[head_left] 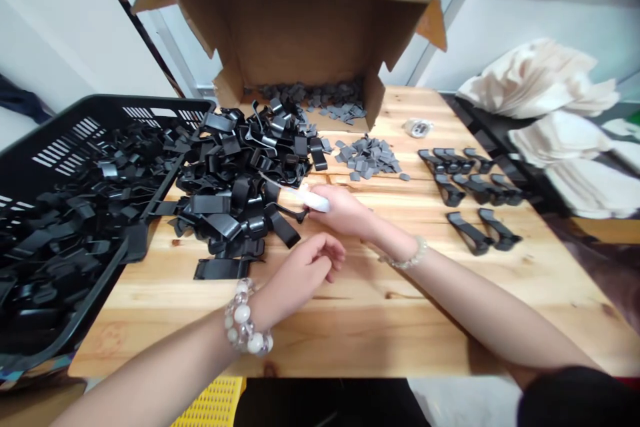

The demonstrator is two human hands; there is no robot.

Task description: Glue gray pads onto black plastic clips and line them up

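My right hand (343,213) is closed around a white tool (314,200) with a thin tip that points left over a pile of black clips (245,173). Below it, my left hand (305,267) hovers over the wooden table (340,333) with its fingers curled; whether anything small is between them cannot be made out. One black clip (284,227) lies at the pile's right edge, close to both hands. Small grey pads (370,157) lie in a heap beyond my right hand.
A black crate (107,107) full of black parts stands at the left. Behind the pile, an open cardboard box (300,33) holds more grey pads. Several black clips (467,233) are laid out at the right, near a small roll (419,127). White cloths (590,173) lie farther right.
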